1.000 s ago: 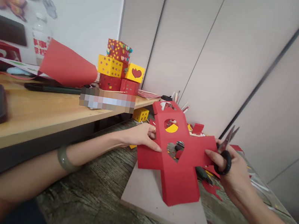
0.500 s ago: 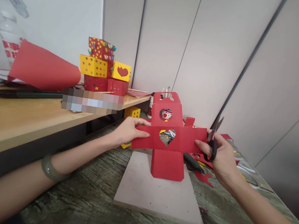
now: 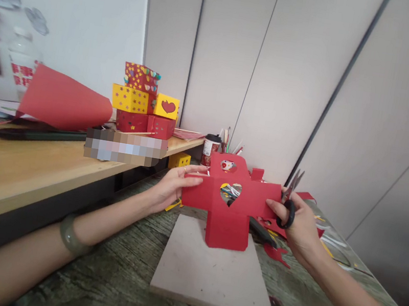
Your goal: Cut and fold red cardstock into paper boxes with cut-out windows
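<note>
Between my hands a cross-shaped red paper box cutout (image 3: 227, 229) is stretched out above a pale square board (image 3: 207, 280). A heart-shaped hole shows in its middle panel, and another hole in the upper flap, which leans away from me. My left hand (image 3: 173, 189) pinches the left flap between thumb and fingers. With thumb and fingers closed on the right flap, my right hand (image 3: 302, 223) also carries black-handled scissors (image 3: 289, 208), blades pointing up and apart. The lower flap hangs over the board's far part.
On the wooden shelf (image 3: 138, 176) at left stand stacked red and yellow paper boxes (image 3: 131, 99) and a rolled red sheet (image 3: 65, 100). Behind the cutout are a lidded cup (image 3: 211, 149), pens and paper scraps. A dark tool (image 3: 264, 232) lies right of the board.
The cutout's upper flap has tipped further back and looks shorter. My left fingers have spread a little behind the left flap. The whole view has shifted slightly.
</note>
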{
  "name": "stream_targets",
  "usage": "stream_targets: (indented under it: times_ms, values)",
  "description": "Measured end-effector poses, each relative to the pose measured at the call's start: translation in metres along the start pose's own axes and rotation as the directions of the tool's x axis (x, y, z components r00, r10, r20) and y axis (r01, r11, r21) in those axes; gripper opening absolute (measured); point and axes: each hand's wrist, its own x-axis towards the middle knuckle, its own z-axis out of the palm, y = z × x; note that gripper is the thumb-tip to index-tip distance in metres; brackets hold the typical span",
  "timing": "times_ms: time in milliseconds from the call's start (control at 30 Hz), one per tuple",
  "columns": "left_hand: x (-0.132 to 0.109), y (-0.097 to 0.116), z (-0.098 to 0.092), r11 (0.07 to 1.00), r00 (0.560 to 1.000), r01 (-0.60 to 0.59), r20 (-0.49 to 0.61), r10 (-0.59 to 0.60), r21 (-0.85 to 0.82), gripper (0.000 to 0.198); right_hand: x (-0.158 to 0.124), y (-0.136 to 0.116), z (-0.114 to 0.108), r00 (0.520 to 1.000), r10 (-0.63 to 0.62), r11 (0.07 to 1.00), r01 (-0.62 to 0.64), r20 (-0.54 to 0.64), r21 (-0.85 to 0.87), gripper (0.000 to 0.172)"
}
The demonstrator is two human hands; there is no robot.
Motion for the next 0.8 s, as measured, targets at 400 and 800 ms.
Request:
stream_targets:
  times_ms: [400,800]
  values:
    - [0.004,-0.017,-0.006,0.935,0.993,0.062,0.077,-0.094,0.349,0.037,0.008,0.019,-0.015,0.981,-0.095,0.923,0.151,0.172,-0.354,0.031]
    - [-0.010,-0.001,-0.008,0.758,0.659,-0.010,0.574,-0.486,0.653,0.029,0.008,0.022,-0.019,0.736,0.377,0.830,0.000,0.562,-0.558,0.027]
